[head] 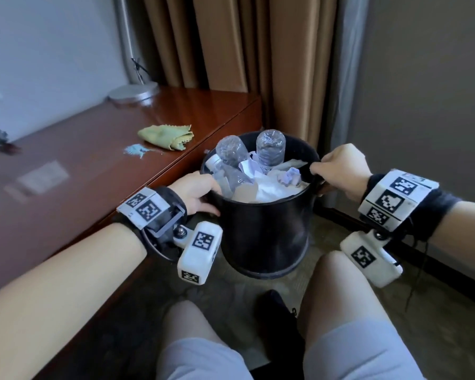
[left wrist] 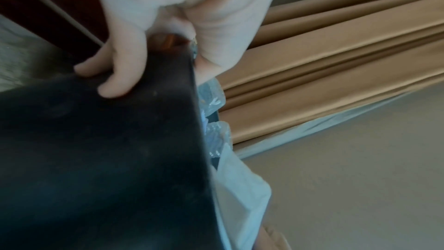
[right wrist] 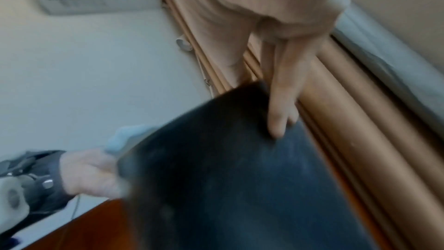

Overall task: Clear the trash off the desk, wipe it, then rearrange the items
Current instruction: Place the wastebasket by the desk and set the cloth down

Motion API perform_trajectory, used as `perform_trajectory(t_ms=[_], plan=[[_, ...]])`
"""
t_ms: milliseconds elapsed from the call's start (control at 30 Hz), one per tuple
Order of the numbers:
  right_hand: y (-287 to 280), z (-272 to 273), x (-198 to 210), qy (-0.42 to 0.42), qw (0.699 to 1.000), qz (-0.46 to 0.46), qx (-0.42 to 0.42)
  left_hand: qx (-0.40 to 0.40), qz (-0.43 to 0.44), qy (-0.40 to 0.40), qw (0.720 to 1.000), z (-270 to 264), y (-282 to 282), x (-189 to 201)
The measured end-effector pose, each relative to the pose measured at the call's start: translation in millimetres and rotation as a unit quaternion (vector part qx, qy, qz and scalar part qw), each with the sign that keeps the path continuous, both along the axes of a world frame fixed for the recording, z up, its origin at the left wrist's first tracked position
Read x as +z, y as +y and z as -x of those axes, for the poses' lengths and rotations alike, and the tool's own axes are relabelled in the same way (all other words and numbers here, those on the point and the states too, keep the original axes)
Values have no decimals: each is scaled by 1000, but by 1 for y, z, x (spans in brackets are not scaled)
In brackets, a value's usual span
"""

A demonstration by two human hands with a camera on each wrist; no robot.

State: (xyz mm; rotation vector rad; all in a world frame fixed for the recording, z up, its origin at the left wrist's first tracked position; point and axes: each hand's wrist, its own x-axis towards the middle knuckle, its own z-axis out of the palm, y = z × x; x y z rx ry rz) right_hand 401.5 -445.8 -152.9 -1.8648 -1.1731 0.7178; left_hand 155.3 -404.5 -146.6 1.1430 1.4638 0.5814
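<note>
A black round trash bin [head: 263,231] hangs in the air beside the desk's right end, above my knees. It is full of clear plastic bottles [head: 270,150] and crumpled paper [head: 269,187]. My left hand [head: 200,192] grips the bin's left rim, thumb inside and fingers [left wrist: 115,83] on the outer wall [left wrist: 96,159]. My right hand [head: 337,167] grips the right rim, fingers [right wrist: 281,113] down the outside of the bin [right wrist: 240,187]. On the brown desk [head: 66,187] lie a yellow-green cloth [head: 166,135] and a light blue spill [head: 136,150].
A lamp base [head: 133,91] stands at the desk's back corner and a small dark object [head: 0,139] lies at the far left. Tan curtains [head: 231,42] hang behind the bin. A dark shoe [head: 274,311] and carpet [head: 436,325] are below.
</note>
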Motion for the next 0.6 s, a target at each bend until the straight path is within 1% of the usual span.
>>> perform_trajectory(t_ms=[33, 100, 167, 267, 333, 400, 500, 600], plan=[[0, 0, 1, -13, 999, 24, 31, 8, 5, 8, 1000, 5, 0, 2], [0, -1, 9, -39, 989, 101, 95, 10, 8, 18, 1000, 14, -1, 5], [6, -5, 20, -59, 979, 146, 127, -2, -2, 34, 999, 23, -2, 6], [19, -8, 26, -38, 972, 166, 161, -28, -16, 72, 997, 35, -6, 7], [22, -4, 23, -10, 960, 190, 206, -54, -10, 100, 993, 39, -10, 10], [23, 4, 15, 16, 944, 217, 247, -82, 1, 126, 989, 42, -12, 10], [23, 17, -3, 21, 919, 253, 301, -118, 27, 148, 982, 43, -14, 8], [28, 22, -18, 12, 919, 244, 311, -149, 45, 151, 976, 41, -16, 5]])
